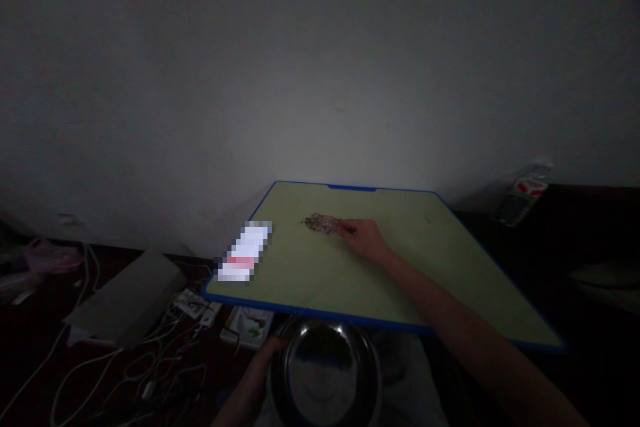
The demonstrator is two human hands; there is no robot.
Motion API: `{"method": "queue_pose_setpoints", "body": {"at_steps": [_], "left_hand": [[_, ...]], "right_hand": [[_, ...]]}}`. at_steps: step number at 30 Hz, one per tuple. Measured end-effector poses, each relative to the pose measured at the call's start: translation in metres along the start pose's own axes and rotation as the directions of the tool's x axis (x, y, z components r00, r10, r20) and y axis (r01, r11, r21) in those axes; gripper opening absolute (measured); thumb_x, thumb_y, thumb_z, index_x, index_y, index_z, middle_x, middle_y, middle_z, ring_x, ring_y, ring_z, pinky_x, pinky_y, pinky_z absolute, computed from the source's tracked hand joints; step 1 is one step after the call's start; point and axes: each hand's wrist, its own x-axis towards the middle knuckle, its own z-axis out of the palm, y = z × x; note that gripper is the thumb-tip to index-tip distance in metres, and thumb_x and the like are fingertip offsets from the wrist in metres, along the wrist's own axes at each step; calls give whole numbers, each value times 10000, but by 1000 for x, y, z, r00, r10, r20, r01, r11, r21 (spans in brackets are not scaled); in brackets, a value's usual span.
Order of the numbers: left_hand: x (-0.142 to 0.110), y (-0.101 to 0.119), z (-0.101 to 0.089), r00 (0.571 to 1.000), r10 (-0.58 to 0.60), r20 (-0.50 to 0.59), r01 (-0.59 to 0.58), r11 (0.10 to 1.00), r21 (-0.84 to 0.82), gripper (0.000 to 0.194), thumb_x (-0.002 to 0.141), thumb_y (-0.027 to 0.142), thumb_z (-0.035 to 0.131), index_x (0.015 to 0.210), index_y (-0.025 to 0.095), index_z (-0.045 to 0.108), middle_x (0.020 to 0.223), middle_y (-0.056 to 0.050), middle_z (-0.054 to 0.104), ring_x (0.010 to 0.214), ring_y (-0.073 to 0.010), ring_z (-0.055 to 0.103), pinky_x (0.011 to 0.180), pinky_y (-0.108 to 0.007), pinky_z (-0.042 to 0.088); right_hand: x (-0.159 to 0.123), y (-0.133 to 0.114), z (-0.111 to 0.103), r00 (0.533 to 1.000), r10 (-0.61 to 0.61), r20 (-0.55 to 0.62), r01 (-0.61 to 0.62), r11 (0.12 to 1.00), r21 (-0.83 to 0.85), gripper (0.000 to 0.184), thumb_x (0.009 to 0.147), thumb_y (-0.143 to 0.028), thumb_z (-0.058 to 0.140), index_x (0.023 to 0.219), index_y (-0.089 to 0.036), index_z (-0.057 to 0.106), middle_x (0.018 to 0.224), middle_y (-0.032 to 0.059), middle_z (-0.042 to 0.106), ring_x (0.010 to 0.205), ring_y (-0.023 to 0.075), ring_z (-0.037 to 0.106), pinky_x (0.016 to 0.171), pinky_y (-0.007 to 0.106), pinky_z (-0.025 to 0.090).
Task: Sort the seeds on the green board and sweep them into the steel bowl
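Observation:
My left hand (267,360) grips the left rim of a shiny round metal bowl (323,373), held below the near edge of a small table. On the pale green, blue-edged tabletop (300,280) lies a little heap of small, grain-like bits (323,223), mixed dark and pinkish. My right hand (364,237) reaches over from the right, and its bunched fingertips touch the heap's right edge. What sits between those fingers is too small and dark to make out.
A lit phone (245,252), blurred out, lies at the table's left edge. On the floor at left are a grey box (127,297), tangled white cables (140,363) and a pink bag (53,257). A red-and-white packet (527,190) is at right, near the wall (320,80).

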Motion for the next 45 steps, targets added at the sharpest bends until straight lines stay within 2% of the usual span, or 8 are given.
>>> {"method": "queue_pose_setpoints", "body": {"at_steps": [4, 9, 20, 24, 33, 37, 40, 45], "left_hand": [[1, 0, 1, 1000, 17, -18, -17, 1000, 6, 175, 651, 353, 662, 685, 184, 696, 741, -79, 746, 1015, -372, 614, 937, -452, 427], [6, 1, 2, 999, 21, -26, -21, 1000, 18, 125, 620, 312, 660, 623, 188, 676, 695, -80, 734, 1036, -390, 599, 950, -482, 412], [2, 2, -5, 1000, -10, 5, 10, 1000, 16, 159, 680, 328, 644, 676, 182, 707, 717, -58, 761, 903, -326, 667, 869, -418, 473], [8, -2, -6, 998, -55, 22, 54, 998, 32, 206, 674, 355, 630, 707, 173, 720, 687, -64, 759, 896, -345, 666, 848, -445, 480], [27, -6, -8, 1000, -8, -10, 9, 997, 79, 74, 571, 271, 695, 599, 204, 681, 598, -50, 732, 974, -377, 633, 886, -446, 454], [21, -3, -12, 994, -90, 58, 86, 994, 65, 109, 624, 290, 668, 601, 185, 689, 683, -83, 758, 912, -370, 656, 846, -460, 477], [13, -1, -10, 989, -83, 118, 84, 996, -1, 194, 672, 342, 643, 708, 172, 726, 737, -79, 769, 921, -343, 660, 849, -432, 484], [3, -2, -6, 999, 13, 42, -13, 1000, 2, 175, 676, 337, 658, 698, 173, 718, 741, -64, 759, 943, -331, 649, 884, -420, 454]], "right_hand": [[0, 5, -6, 999, 36, -34, -34, 998, 54, 266, 867, -321, 548, 1017, -220, 743, 900, 27, 755, 769, 199, 691, 704, 278, 512], [2, 10, -4, 994, 69, -85, -67, 997, 24, 257, 870, -261, 539, 1028, -228, 739, 971, 42, 746, 871, 215, 692, 778, 302, 515], [0, 10, 0, 999, -30, -24, 30, 1000, -10, 281, 901, -325, 513, 1091, -261, 711, 1036, 24, 731, 890, 204, 689, 792, 300, 507], [0, 9, -1, 999, -31, -13, 31, 999, -25, 290, 908, -322, 505, 1117, -267, 699, 1053, 24, 726, 906, 207, 684, 794, 301, 504], [-1, 4, -2, 999, -36, 10, 37, 997, -66, 286, 914, -325, 500, 1085, -245, 716, 1030, 38, 732, 877, 208, 686, 769, 290, 503], [-4, 4, -1, 999, -35, 7, 35, 998, -52, 267, 903, -313, 520, 1071, -249, 718, 1035, 29, 731, 885, 203, 685, 777, 290, 502], [-5, 4, -1, 999, -42, 8, 42, 999, -23, 243, 888, -285, 540, 1041, -255, 727, 1017, 20, 736, 873, 195, 687, 783, 289, 503], [-5, 5, 1, 999, -54, -8, 54, 999, 2, 258, 901, -315, 521, 1045, -257, 726, 1018, 19, 736, 873, 194, 686, 786, 289, 505]]}}
